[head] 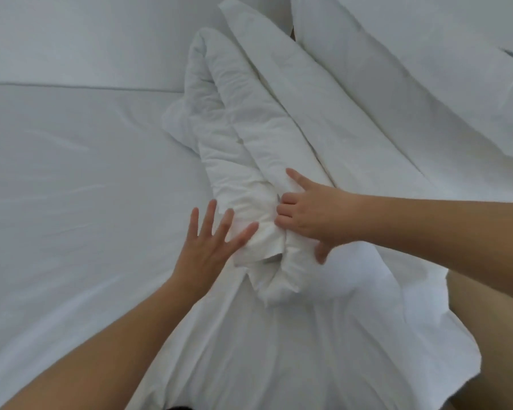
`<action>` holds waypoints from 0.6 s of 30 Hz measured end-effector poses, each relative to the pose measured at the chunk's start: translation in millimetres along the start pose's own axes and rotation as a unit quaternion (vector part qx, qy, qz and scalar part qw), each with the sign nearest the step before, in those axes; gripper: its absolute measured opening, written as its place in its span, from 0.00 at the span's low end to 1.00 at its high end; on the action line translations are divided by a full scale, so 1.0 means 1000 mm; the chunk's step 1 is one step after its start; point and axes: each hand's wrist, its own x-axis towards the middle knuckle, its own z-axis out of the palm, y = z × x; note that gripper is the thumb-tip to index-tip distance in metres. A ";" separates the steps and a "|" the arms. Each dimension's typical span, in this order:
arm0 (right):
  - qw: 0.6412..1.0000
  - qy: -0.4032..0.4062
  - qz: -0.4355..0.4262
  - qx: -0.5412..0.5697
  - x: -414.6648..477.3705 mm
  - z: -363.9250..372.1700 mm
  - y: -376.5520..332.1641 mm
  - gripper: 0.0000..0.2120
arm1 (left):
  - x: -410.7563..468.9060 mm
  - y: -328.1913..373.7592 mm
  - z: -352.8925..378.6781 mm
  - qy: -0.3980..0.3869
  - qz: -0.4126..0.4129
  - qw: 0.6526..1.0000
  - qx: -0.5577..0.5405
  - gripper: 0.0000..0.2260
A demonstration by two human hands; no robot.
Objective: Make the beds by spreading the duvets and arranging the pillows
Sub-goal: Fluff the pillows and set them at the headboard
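Observation:
A white duvet (249, 128) lies folded into long thick rolls running from the middle of the bed toward the upper right. My right hand (311, 214) grips the near end of one roll, fingers curled into the fabric, index finger straight, thumb underneath. My left hand (211, 244) lies flat with spread fingers, its fingertips touching the crumpled duvet end (264, 247). A large white pillow (412, 69) rests at the upper right, beside the rolls.
The white bed sheet (71, 187) stretches smooth over the left half of the view, with a seam line across its far part. Loose sheet hangs over the bed's corner (382, 335) at the lower right, beige floor beyond it.

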 end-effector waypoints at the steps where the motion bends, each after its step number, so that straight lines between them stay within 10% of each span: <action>1: 1.000 0.003 0.009 -0.019 -0.002 0.003 -0.005 0.42 | 0.005 -0.002 0.001 0.026 0.033 0.999 0.023 0.37; 6: 0.982 0.184 0.005 -0.049 -0.016 0.024 -0.015 0.11 | 0.050 0.007 -0.007 0.012 0.149 0.988 0.039 0.33; 13: 0.953 0.298 0.045 0.034 -0.049 0.040 -0.006 0.26 | 0.117 0.052 -0.022 -0.120 0.245 0.962 -0.028 0.17; 18: 0.950 0.302 0.035 0.069 -0.026 0.043 -0.028 0.24 | 0.077 0.028 0.003 -0.154 0.268 0.951 -0.002 0.27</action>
